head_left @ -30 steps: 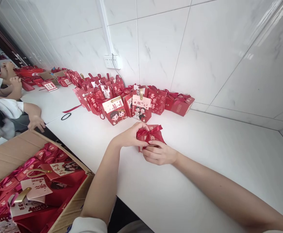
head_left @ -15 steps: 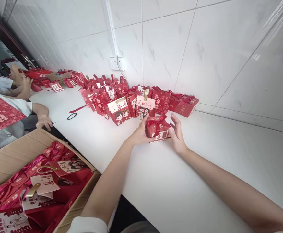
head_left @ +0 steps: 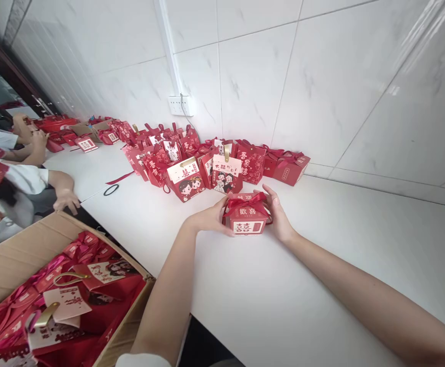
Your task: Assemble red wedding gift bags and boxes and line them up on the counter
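Observation:
A small red gift box [head_left: 247, 216] with a ribbon bow on top and a white front label stands upright on the white table [head_left: 283, 295]. My left hand [head_left: 211, 216] grips its left side, thumb at the front and fingers round behind. Against its right side lies my right hand [head_left: 278, 211], the fingers bent toward the back of the box. Just behind stands a box with a cartoon couple [head_left: 225, 178] and a gold strap, and to its left a similar cartoon box [head_left: 187, 181].
Many red gift boxes [head_left: 251, 162] line the wall. A large carton [head_left: 19, 260] filled with red boxes stands at the lower left. Another person's hand [head_left: 66, 200] rests by the table edge; more people sit beyond. A black ring [head_left: 111, 189] and a ribbon strip [head_left: 120, 178] lie on the table.
The gift box has turned so its label faces me squarely. My right hand has come in against its right side. At the left, the other person's red box has moved further left.

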`<act>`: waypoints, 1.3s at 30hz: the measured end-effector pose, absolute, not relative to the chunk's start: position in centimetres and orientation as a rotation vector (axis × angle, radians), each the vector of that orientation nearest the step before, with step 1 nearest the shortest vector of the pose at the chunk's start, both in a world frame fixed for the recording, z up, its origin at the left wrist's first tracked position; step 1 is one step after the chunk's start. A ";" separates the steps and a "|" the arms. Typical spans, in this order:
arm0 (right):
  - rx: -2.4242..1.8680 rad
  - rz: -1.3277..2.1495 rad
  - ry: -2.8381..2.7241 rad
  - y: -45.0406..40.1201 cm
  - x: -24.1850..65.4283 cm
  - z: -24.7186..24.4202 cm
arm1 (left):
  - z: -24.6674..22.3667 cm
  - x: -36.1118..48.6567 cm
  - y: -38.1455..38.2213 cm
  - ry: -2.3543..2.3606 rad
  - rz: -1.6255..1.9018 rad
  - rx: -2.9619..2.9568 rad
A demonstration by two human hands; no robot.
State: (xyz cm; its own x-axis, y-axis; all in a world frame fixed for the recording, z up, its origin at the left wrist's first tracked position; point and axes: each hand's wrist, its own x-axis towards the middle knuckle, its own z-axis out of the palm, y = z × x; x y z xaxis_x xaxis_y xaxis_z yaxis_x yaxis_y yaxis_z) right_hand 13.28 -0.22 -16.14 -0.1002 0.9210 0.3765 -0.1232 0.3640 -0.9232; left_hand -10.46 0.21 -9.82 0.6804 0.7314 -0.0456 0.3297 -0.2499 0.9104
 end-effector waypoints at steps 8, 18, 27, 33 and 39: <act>-1.078 1.132 -1.523 1.1 18.1 -10.1 | -7.1 -11.6 0.5 1.285 1.007 1.766; -1.027 1.361 -2.108 -2.0 17.8 -8.3 | -7.4 -8.4 -0.3 1.020 0.703 1.722; -1.266 1.110 -2.417 -3.0 21.0 -4.9 | -7.7 -7.7 -0.1 0.976 0.693 1.683; -1.491 0.856 -2.528 -3.4 22.3 -5.1 | -7.9 -7.3 -0.3 0.954 0.618 1.667; -1.204 -0.151 -2.303 -3.6 19.9 -5.1 | -7.6 -7.3 -0.5 0.913 0.661 1.646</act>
State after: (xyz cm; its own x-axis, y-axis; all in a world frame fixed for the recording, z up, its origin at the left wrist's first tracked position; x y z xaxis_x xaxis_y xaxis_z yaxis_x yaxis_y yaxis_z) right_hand 19.85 -3.64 -5.15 -0.4612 0.7306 0.5035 0.7900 0.5965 -0.1419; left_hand -7.34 -0.49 -7.61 0.5496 0.8348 -0.0313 0.2312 -0.1159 0.9660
